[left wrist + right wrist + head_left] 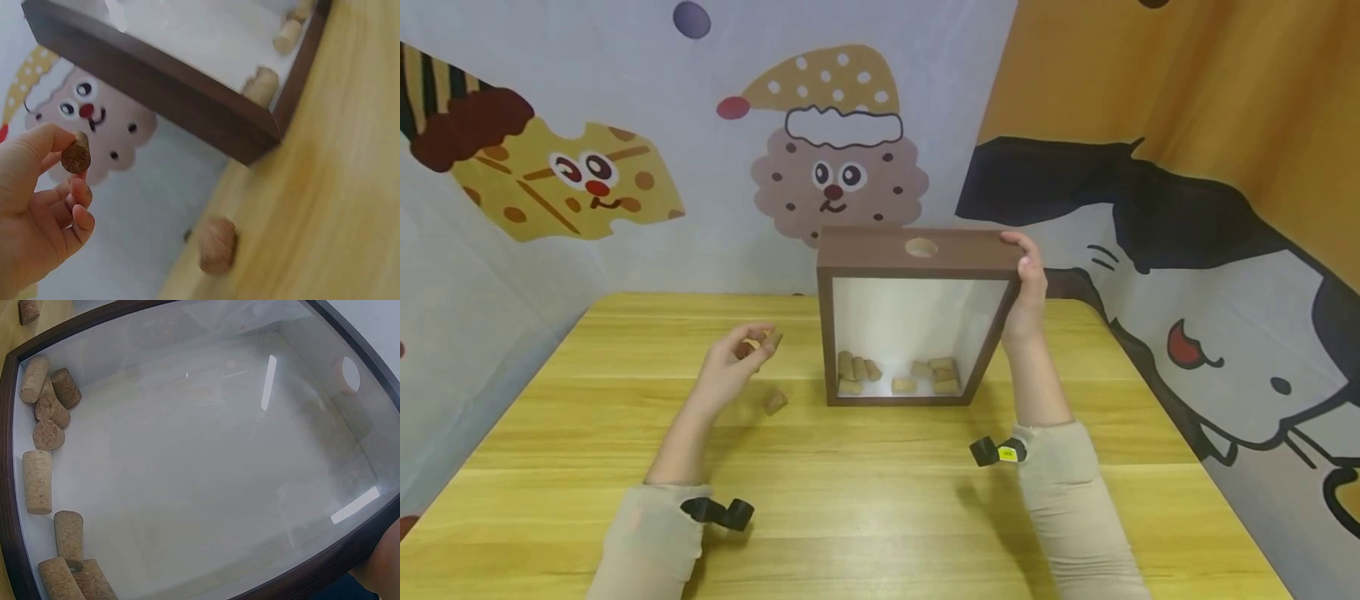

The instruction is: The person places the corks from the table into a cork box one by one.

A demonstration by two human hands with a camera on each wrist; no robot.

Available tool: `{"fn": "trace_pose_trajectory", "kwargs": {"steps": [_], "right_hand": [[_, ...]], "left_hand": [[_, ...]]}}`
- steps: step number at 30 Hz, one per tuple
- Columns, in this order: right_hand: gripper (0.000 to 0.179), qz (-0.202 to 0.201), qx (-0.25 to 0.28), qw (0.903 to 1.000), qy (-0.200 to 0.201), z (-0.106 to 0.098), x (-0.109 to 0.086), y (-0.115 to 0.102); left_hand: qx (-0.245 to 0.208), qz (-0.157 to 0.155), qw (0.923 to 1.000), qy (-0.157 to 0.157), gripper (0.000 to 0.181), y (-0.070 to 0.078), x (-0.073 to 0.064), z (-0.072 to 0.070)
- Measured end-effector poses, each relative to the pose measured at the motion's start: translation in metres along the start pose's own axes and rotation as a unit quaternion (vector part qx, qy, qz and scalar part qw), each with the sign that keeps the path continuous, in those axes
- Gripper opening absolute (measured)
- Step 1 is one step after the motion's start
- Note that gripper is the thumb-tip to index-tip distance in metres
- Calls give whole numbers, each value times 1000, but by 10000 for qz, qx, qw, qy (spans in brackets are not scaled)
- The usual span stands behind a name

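My left hand (735, 360) pinches a cork (76, 154) between thumb and fingertips, raised above the table to the left of a brown shadow box frame (917, 271). The box stands upright, with a clear front and a round hole (921, 247) in its top. Several corks (943, 375) lie along the bottom inside it; the right wrist view shows them close, among them a pale cork (37, 481). My right hand (1027, 283) grips the box's upper right corner, fingers over the top edge. Another cork (775, 402) lies on the table below my left hand.
The wooden table (865, 517) extends in front of and beside the box. Behind it hangs a cloth (715, 208) printed with cartoon figures. A small black camera (718, 512) is strapped to each wrist.
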State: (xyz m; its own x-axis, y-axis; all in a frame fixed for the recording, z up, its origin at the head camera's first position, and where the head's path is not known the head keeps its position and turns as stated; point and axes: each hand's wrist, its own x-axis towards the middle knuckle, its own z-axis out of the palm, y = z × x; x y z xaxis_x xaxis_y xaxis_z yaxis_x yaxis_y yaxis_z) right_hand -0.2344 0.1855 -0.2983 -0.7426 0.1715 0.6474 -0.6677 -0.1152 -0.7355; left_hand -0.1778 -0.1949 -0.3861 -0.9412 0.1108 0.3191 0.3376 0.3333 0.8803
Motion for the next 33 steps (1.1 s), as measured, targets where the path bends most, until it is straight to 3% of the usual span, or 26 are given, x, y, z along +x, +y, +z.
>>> {"fn": "trace_pose_trajectory", "kwargs": {"steps": [9, 20, 27, 33], "right_hand": [[53, -23, -16, 10000, 11, 0, -1, 1], [52, -38, -16, 10000, -27, 0, -1, 0], [50, -172, 30, 9998, 29, 0, 1, 2], [51, -162, 94, 9998, 8, 0, 1, 2]], "left_hand": [[-538, 534, 9967, 287, 29, 46, -5, 12], [-786, 1718, 9818, 198, 31, 103, -14, 36], [-856, 2405, 9669, -54, 31, 139, -1, 50], [-851, 2490, 9646, -161, 30, 166, 15, 62]]}}
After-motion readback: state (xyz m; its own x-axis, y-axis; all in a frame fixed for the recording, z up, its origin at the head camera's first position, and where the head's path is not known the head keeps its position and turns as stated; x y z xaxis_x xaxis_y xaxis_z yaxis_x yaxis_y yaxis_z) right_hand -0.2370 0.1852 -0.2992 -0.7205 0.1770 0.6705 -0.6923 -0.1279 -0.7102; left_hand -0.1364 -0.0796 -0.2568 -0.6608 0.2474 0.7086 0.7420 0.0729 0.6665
